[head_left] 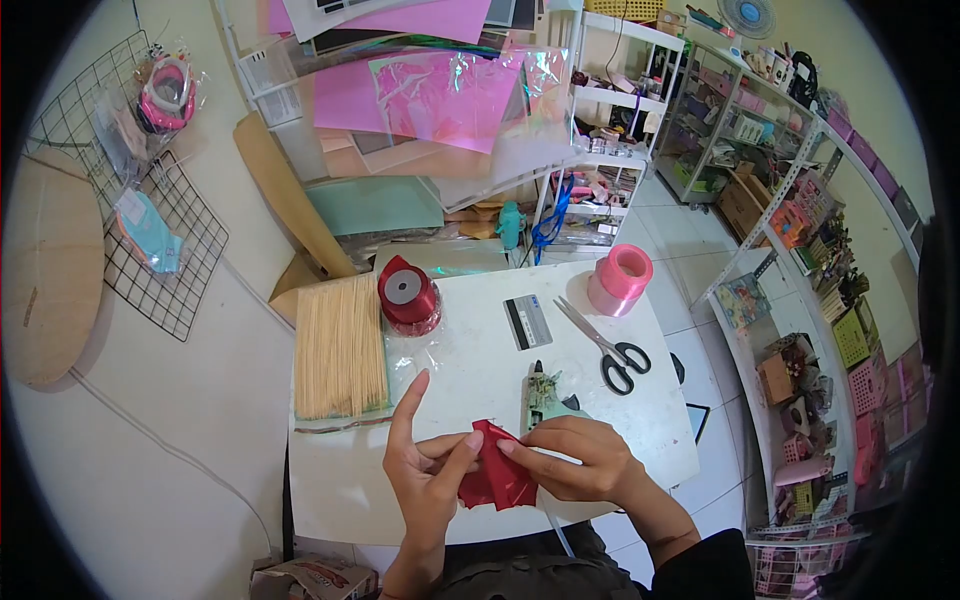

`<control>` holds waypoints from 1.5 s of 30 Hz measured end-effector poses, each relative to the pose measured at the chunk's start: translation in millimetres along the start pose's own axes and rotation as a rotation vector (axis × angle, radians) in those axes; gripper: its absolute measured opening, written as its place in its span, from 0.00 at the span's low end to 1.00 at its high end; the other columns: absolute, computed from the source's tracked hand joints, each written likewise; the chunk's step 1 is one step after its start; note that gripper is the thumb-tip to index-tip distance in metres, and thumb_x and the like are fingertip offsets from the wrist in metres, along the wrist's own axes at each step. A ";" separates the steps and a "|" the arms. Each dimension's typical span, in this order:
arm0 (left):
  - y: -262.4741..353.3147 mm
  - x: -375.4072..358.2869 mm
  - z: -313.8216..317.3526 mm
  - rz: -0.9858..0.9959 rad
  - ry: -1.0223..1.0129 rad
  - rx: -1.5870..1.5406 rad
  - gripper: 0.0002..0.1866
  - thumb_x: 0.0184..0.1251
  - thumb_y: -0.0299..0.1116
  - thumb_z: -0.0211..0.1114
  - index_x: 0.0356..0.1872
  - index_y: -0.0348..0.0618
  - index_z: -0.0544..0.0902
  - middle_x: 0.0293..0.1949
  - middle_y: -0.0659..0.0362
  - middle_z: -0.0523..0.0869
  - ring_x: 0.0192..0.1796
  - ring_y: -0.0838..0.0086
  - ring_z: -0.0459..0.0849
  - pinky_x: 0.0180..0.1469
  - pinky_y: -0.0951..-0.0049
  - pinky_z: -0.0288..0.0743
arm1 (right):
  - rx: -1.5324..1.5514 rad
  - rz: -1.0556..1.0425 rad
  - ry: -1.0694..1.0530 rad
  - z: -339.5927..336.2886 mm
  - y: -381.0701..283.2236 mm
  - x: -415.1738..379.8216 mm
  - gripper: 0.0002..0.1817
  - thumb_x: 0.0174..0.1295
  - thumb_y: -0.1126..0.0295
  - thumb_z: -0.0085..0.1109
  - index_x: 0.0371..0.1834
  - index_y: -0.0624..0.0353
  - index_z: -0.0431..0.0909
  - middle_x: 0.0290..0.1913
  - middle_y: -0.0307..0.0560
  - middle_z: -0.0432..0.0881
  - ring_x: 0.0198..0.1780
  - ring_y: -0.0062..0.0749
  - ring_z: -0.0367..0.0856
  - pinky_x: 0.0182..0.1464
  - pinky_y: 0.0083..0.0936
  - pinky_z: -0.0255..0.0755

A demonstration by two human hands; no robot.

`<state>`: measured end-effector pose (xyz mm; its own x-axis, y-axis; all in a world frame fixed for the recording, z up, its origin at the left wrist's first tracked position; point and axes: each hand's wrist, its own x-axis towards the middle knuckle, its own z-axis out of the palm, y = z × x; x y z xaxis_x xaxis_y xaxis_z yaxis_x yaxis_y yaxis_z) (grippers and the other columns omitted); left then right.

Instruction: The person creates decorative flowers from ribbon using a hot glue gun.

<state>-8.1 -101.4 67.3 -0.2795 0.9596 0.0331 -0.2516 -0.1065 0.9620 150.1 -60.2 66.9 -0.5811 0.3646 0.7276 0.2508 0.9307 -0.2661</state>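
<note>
A folded piece of red ribbon is pinched between both hands above the table's front part. My left hand grips its left edge with thumb and fingers, the index finger pointing up. From the other side, my right hand holds the ribbon's upper right with thumb and fingertips. Just beyond the right hand lies a pale green glue gun, partly hidden by that hand. Black-handled scissors lie partly open farther back, beside a grey card. A roll of dark red ribbon stands beyond the left hand.
A bundle of thin wooden sticks lies along the left of the white table. At the back right stands a roll of pink ribbon. Behind are sheets of coloured film and a white shelf. Loaded racks line the right.
</note>
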 end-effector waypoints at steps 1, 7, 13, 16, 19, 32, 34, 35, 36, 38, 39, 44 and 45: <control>0.5 0.1 -0.7 0.000 0.000 0.000 0.34 0.51 0.21 0.60 0.59 0.33 0.53 0.22 0.50 0.81 0.25 0.80 0.79 0.30 0.85 0.72 | 0.003 -0.007 0.001 0.0 0.2 0.0 0.27 0.32 0.75 0.64 0.43 0.64 0.73 0.28 0.45 0.73 0.28 0.32 0.75 0.28 0.22 0.72; 6.4 -0.8 -0.2 -0.012 -0.015 0.009 0.34 0.51 0.21 0.60 0.59 0.33 0.53 0.22 0.50 0.82 0.25 0.78 0.79 0.30 0.85 0.72 | 0.031 -0.012 -0.016 -0.6 -0.1 -1.2 0.26 0.32 0.75 0.65 0.42 0.64 0.73 0.27 0.44 0.72 0.27 0.31 0.75 0.27 0.22 0.72; 11.1 -1.4 -0.8 -0.009 -0.031 0.046 0.35 0.51 0.21 0.60 0.60 0.34 0.53 0.23 0.48 0.82 0.25 0.76 0.80 0.29 0.83 0.73 | 0.026 -0.021 -0.016 -1.5 -1.3 0.2 0.25 0.32 0.75 0.65 0.40 0.64 0.74 0.27 0.44 0.72 0.27 0.31 0.75 0.28 0.22 0.72; 11.8 -1.6 -1.8 -0.007 -0.037 0.069 0.35 0.51 0.20 0.60 0.60 0.34 0.52 0.23 0.48 0.82 0.25 0.76 0.80 0.29 0.84 0.73 | 0.045 -0.008 -0.023 -2.5 -3.2 1.6 0.24 0.33 0.75 0.65 0.40 0.64 0.74 0.27 0.44 0.73 0.28 0.31 0.75 0.28 0.22 0.72; 11.5 -1.4 -1.9 0.011 -0.036 0.058 0.36 0.51 0.20 0.60 0.60 0.35 0.51 0.23 0.48 0.82 0.25 0.76 0.80 0.29 0.84 0.72 | 0.038 -0.010 -0.018 -2.7 -3.8 2.0 0.24 0.33 0.75 0.65 0.40 0.64 0.74 0.27 0.44 0.73 0.28 0.32 0.76 0.28 0.22 0.73; 13.0 -1.8 -1.4 0.083 -0.065 0.134 0.38 0.51 0.18 0.58 0.61 0.34 0.47 0.23 0.50 0.81 0.26 0.78 0.80 0.30 0.84 0.72 | 0.028 -0.016 0.036 1.9 -2.9 0.7 0.22 0.33 0.75 0.65 0.38 0.64 0.75 0.27 0.45 0.74 0.27 0.32 0.76 0.27 0.22 0.73; 11.9 -2.0 -2.1 0.094 -0.081 0.153 0.38 0.50 0.17 0.58 0.61 0.34 0.46 0.23 0.50 0.81 0.26 0.77 0.80 0.30 0.83 0.73 | 0.048 -0.012 0.036 1.5 -2.5 0.5 0.21 0.33 0.75 0.65 0.37 0.65 0.75 0.27 0.45 0.74 0.27 0.32 0.76 0.27 0.22 0.73; 10.8 -1.9 -2.1 0.120 -0.093 0.149 0.40 0.48 0.16 0.59 0.61 0.34 0.45 0.23 0.50 0.81 0.27 0.76 0.80 0.31 0.82 0.74 | 0.048 -0.012 0.036 1.9 -2.6 0.4 0.21 0.33 0.75 0.65 0.37 0.65 0.75 0.27 0.45 0.74 0.27 0.32 0.76 0.27 0.22 0.73; 10.3 -1.9 -2.1 0.145 -0.106 0.146 0.41 0.47 0.16 0.60 0.61 0.34 0.45 0.23 0.49 0.81 0.27 0.75 0.81 0.32 0.80 0.75 | 0.057 -0.009 0.037 2.3 -2.7 0.2 0.21 0.33 0.75 0.65 0.36 0.65 0.75 0.27 0.46 0.74 0.27 0.32 0.76 0.27 0.22 0.73; 11.7 -1.7 -1.5 0.132 -0.105 0.161 0.42 0.45 0.16 0.60 0.61 0.34 0.45 0.24 0.49 0.81 0.27 0.74 0.81 0.33 0.79 0.76 | 0.067 -0.005 0.037 2.6 -2.8 -0.1 0.20 0.33 0.76 0.65 0.36 0.65 0.75 0.27 0.46 0.74 0.26 0.33 0.76 0.26 0.23 0.73; 12.4 -1.7 -1.4 0.119 -0.105 0.176 0.43 0.44 0.15 0.61 0.61 0.35 0.45 0.24 0.49 0.81 0.28 0.73 0.81 0.34 0.78 0.76 | 0.068 -0.006 0.042 2.5 -3.0 -0.1 0.20 0.33 0.76 0.65 0.35 0.65 0.75 0.27 0.46 0.74 0.26 0.33 0.76 0.26 0.23 0.73; 11.8 -1.3 -1.8 0.139 -0.107 0.199 0.44 0.43 0.15 0.62 0.61 0.35 0.45 0.24 0.49 0.81 0.28 0.73 0.81 0.33 0.79 0.76 | 0.069 -0.007 0.040 2.4 -3.5 -0.2 0.19 0.34 0.77 0.64 0.35 0.65 0.75 0.27 0.46 0.74 0.27 0.33 0.76 0.26 0.23 0.73; 11.8 -1.3 -1.7 0.140 -0.105 0.207 0.44 0.43 0.15 0.62 0.61 0.35 0.45 0.24 0.49 0.81 0.28 0.73 0.81 0.33 0.79 0.76 | 0.065 -0.005 0.042 2.6 -3.5 -0.4 0.19 0.34 0.76 0.64 0.35 0.65 0.75 0.27 0.46 0.74 0.27 0.33 0.76 0.26 0.23 0.73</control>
<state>-12.3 -104.3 78.1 -0.1981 0.9622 0.1869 -0.0197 -0.1945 0.9807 147.4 -63.5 66.0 -0.5488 0.3598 0.7546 0.1966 0.9329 -0.3019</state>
